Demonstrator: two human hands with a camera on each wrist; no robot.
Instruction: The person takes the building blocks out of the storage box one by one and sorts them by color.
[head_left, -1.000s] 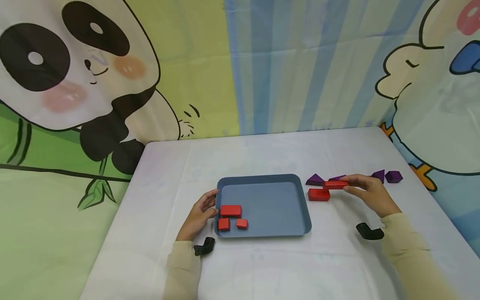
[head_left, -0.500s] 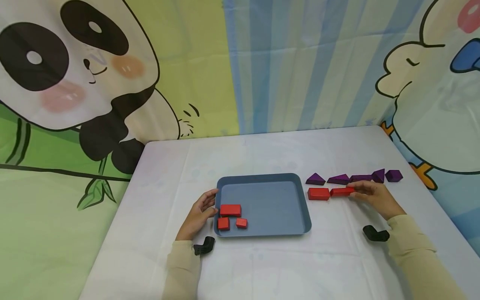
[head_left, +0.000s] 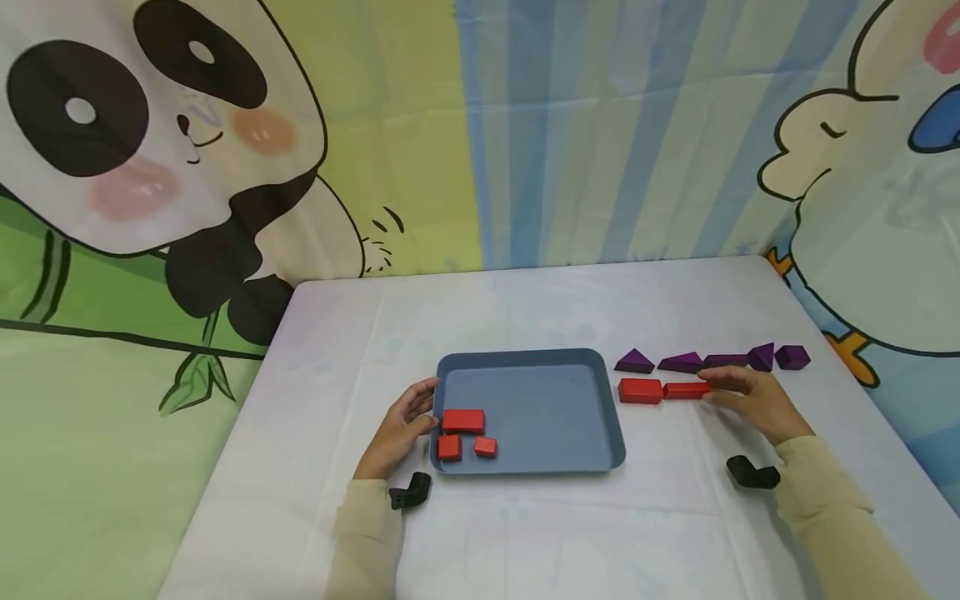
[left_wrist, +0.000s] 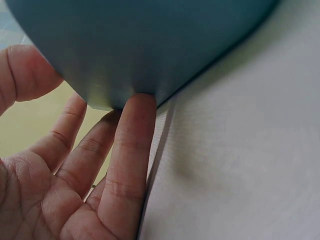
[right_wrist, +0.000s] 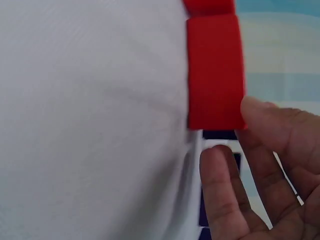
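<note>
In the head view my left hand (head_left: 399,429) rests against the left side of the blue-grey tray (head_left: 540,358). Its fairly straight fingers (left_wrist: 131,145) touch the outer wall in the left wrist view. Three red blocks lie in the tray's near-left part: a long one (head_left: 463,421), a square one (head_left: 449,447) and a small one (head_left: 486,447). My right hand (head_left: 757,404) pinches the right end of a flat red block (head_left: 684,391) between thumb and finger. That block lies on the table, end to end with a thicker red block (head_left: 641,391).
Behind the red pair runs a row of purple blocks, from a triangular one (head_left: 634,362) to a many-sided one (head_left: 792,357) at the right. A white cloth covers the table (head_left: 510,533). Printed curtains (head_left: 555,133) stand behind it. Black mounts (head_left: 753,473) sit at both wrists.
My right hand has lowered the flat red block from above the table to the right of the thicker one and straightened it into line. The left hand and tray have stayed put.
</note>
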